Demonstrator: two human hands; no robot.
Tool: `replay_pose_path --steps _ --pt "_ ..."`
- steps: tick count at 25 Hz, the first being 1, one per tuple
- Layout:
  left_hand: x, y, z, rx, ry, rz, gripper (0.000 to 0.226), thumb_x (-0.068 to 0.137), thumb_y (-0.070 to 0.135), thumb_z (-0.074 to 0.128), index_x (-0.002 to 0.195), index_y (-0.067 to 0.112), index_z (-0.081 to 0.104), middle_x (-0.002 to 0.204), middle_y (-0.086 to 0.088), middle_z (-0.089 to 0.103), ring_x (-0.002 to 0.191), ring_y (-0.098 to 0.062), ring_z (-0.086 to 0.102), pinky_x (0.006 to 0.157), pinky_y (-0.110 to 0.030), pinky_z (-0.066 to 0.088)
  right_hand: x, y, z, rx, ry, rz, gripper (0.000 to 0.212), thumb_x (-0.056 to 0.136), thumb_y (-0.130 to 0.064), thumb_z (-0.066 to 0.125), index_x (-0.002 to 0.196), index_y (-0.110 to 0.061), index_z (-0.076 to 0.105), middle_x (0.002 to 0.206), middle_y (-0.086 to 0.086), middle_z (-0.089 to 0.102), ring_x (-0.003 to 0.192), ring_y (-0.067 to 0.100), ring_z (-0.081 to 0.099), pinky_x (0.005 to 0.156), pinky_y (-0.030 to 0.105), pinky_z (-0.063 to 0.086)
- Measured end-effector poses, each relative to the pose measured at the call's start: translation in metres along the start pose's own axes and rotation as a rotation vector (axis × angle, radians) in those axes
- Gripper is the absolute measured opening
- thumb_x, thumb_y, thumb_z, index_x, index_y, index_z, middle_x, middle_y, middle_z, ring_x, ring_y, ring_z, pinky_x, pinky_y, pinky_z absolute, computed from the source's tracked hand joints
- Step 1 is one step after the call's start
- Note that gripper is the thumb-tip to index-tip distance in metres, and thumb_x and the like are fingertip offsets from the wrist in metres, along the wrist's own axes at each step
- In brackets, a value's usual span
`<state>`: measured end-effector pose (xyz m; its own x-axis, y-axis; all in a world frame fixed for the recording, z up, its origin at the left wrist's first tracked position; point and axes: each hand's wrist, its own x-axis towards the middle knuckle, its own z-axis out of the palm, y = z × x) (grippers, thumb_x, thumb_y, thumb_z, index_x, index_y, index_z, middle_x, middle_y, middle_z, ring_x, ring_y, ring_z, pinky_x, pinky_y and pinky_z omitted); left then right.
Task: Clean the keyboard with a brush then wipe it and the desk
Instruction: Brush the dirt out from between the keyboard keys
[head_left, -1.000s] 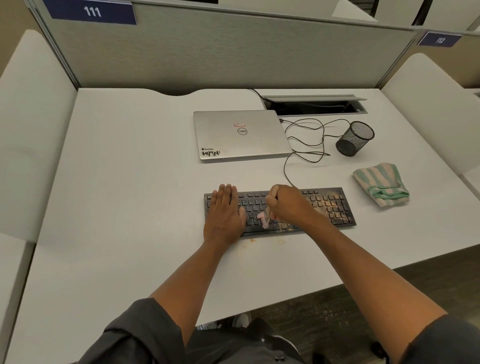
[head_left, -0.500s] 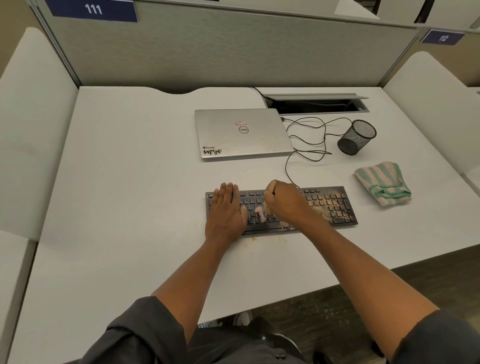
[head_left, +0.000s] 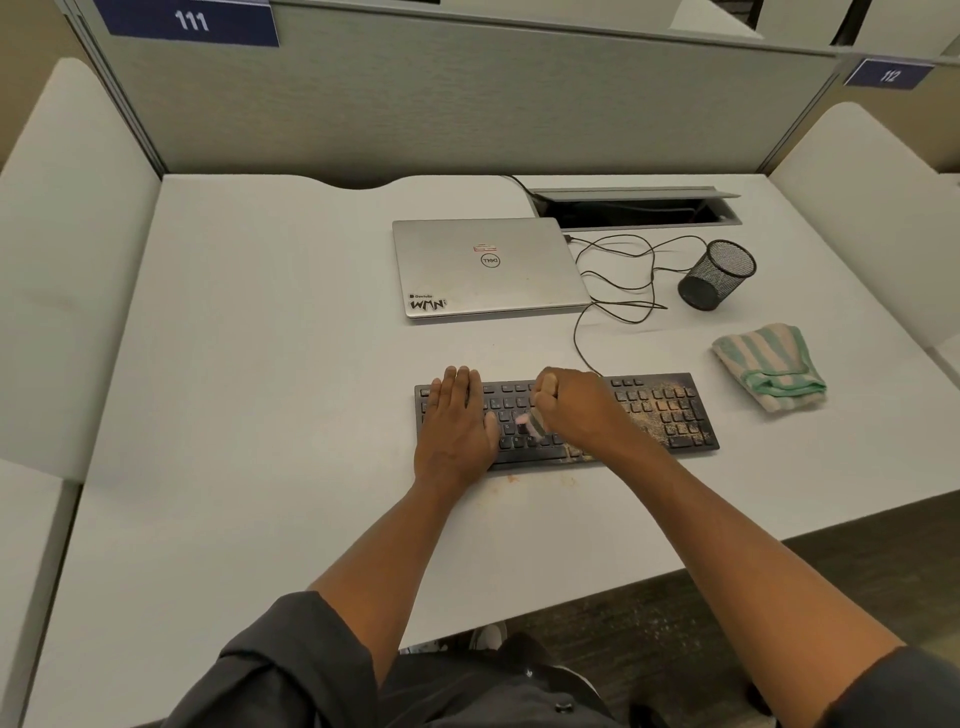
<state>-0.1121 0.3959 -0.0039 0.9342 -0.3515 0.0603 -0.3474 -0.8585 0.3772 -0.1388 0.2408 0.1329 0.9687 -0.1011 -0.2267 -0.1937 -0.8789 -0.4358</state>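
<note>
- While sandy grit lies thick over its right-hand keys, a black keyboard (head_left: 566, 418) sits near the front edge of a pale desk (head_left: 260, 364), a person's two bare hands on it.
- The left hand (head_left: 457, 421) lies flat on the keyboard's left end, fingers straight and together, apparently bracing it.
- The right hand (head_left: 576, 410) is curled into a fist round a small brush (head_left: 530, 423), whose blurred pinkish head meets the keys at mid-board, just beside the left thumb.
- The step in hand, by all appearances, is the brushing: the left keys look mostly clean, while the number pad and the front rim carry the most debris.
- Crumbs and an orange smear mark the desk just in front of the keyboard.
- A folded green-striped cloth (head_left: 769, 366), untouched, lies on the desk to the right of the keyboard and apart from it; the wiping is not yet begun.
- The next move likely calls for working the bristles rightward across the gritty keys, sweeping debris off the board rather than deeper between keys.
- Behind the keyboard rest a closed silver laptop (head_left: 488, 265), loose black cables (head_left: 618, 280) and a mesh pen cup (head_left: 717, 275).
</note>
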Motion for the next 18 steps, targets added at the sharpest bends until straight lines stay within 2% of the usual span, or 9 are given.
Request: replay_pose_path --steps 1,3,5,7,9,10,12,15,18 --pt "0.0 0.0 -0.001 0.001 0.001 0.002 0.079 0.093 0.043 0.01 0.159 0.001 0.022 0.165 -0.02 0.023 0.155 -0.032 0.013 0.127 -0.041 -0.002 -0.001 0.002 -0.002 0.025 -0.009 0.005 0.03 0.102 -0.019 0.041 0.092 -0.009 0.067 0.084 0.005 0.071 0.082 0.016 0.065 0.071 0.029 0.049" --pt "0.0 0.0 -0.001 0.003 -0.004 0.005 0.078 0.093 0.043 0.01 0.159 0.001 0.022 0.165 -0.019 0.023 0.155 -0.032 0.013 0.127 -0.04 -0.003 -0.008 0.006 0.0 0.172 0.04 -0.032 0.022 0.099 -0.012 0.049 0.091 -0.008 0.069 0.076 -0.009 0.067 0.071 -0.007 0.063 0.058 0.013 0.044" --pt "0.0 0.0 -0.001 0.002 0.003 0.008 0.078 0.094 0.042 0.011 0.158 0.0 0.024 0.164 -0.02 0.025 0.155 -0.032 0.015 0.127 -0.04 -0.003 -0.022 0.009 0.011 0.281 0.167 -0.134 0.017 0.095 -0.007 0.057 0.094 -0.012 0.073 0.077 -0.024 0.064 0.068 -0.017 0.058 0.06 0.004 0.037" --pt "0.0 0.0 -0.001 0.002 0.002 0.01 0.078 0.094 0.042 0.012 0.158 0.0 0.024 0.164 -0.02 0.025 0.155 -0.032 0.015 0.126 -0.04 -0.003 -0.034 0.019 0.034 0.27 0.258 -0.216 0.018 0.094 -0.01 0.063 0.106 -0.016 0.075 0.092 -0.019 0.071 0.078 -0.013 0.06 0.072 0.005 0.04" --pt "0.0 0.0 -0.001 0.006 0.002 0.011 0.077 0.094 0.042 0.013 0.158 0.0 0.025 0.164 -0.02 0.026 0.155 -0.032 0.016 0.126 -0.04 -0.003 -0.043 0.034 0.056 0.201 0.3 -0.256 0.021 0.094 -0.015 0.067 0.114 -0.016 0.073 0.101 -0.001 0.074 0.087 0.007 0.065 0.079 0.023 0.05" --pt "0.0 0.0 0.0 0.009 0.003 0.011 0.077 0.094 0.042 0.014 0.157 0.0 0.026 0.164 -0.02 0.027 0.154 -0.033 0.017 0.126 -0.04 -0.002 -0.045 0.044 0.064 0.173 0.324 -0.248 0.023 0.094 -0.013 0.067 0.116 -0.015 0.072 0.1 0.004 0.073 0.087 0.018 0.066 0.078 0.033 0.054" --pt "0.0 0.0 0.0 0.009 0.003 0.009 0.077 0.094 0.042 0.014 0.157 0.0 0.027 0.163 -0.02 0.028 0.154 -0.033 0.018 0.126 -0.039 -0.002 -0.046 0.06 0.067 0.137 0.388 -0.179 0.026 0.093 -0.004 0.065 0.117 -0.014 0.072 0.098 0.009 0.072 0.086 0.027 0.066 0.074 0.044 0.056" --pt "0.001 0.0 -0.001 0.012 0.003 0.003 0.079 0.093 0.043 0.012 0.158 0.0 0.025 0.164 -0.019 0.027 0.155 -0.032 0.017 0.126 -0.039 -0.003 -0.049 0.067 0.065 0.105 0.465 -0.142 0.036 0.088 0.007 0.065 0.118 -0.013 0.072 0.094 0.01 0.07 0.083 0.029 0.064 0.069 0.043 0.055" --pt "0.0 -0.001 0.0 0.012 -0.016 -0.002 0.079 0.093 0.044 0.01 0.159 0.001 0.02 0.166 -0.018 0.021 0.156 -0.03 0.012 0.127 -0.039 -0.003 -0.057 0.055 0.078 0.092 0.385 -0.281 0.036 0.088 0.004 0.068 0.12 -0.013 0.071 0.095 0.007 0.069 0.081 0.026 0.064 0.066 0.038 0.055"
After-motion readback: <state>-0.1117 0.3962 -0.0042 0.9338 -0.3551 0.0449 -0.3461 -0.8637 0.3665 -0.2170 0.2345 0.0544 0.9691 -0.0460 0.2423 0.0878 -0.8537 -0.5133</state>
